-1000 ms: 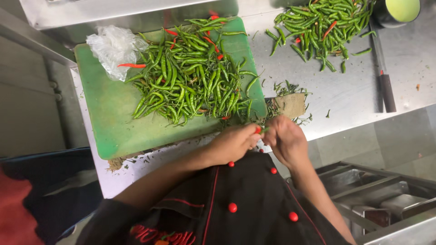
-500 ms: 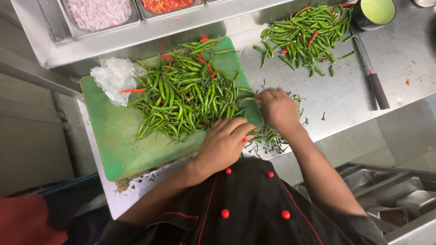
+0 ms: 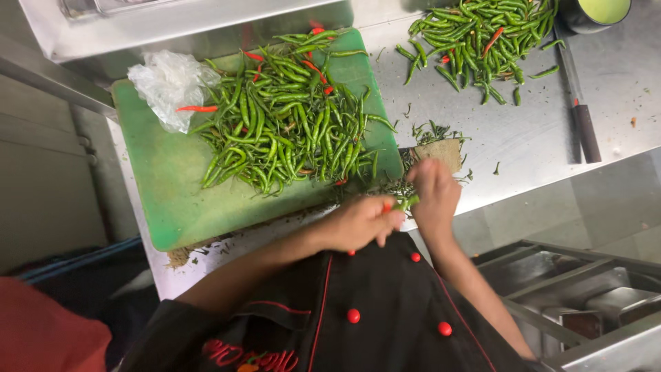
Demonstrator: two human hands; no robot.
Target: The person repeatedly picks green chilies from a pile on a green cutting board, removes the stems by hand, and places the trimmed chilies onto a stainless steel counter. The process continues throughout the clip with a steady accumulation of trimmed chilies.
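Two hands (image 3: 399,210) pinching one green chilli (image 3: 407,202), chilli heap (image 3: 289,124) on board (image 3: 172,200), knife (image 3: 582,117) aside.

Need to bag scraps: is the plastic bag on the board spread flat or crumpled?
Crumpled: the clear plastic bag sits bunched in folds on the green cutting board.

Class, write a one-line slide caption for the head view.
Both hands, left and right, hold a green chilli beside a heaped green board.

A steel desk (image 3: 620,83) fills the upper frame. On it lie a green cutting board (image 3: 172,186) at left, a chilli pile (image 3: 482,41) upper right, a knife (image 3: 582,117) at right, and stem scraps (image 3: 434,134) at centre.
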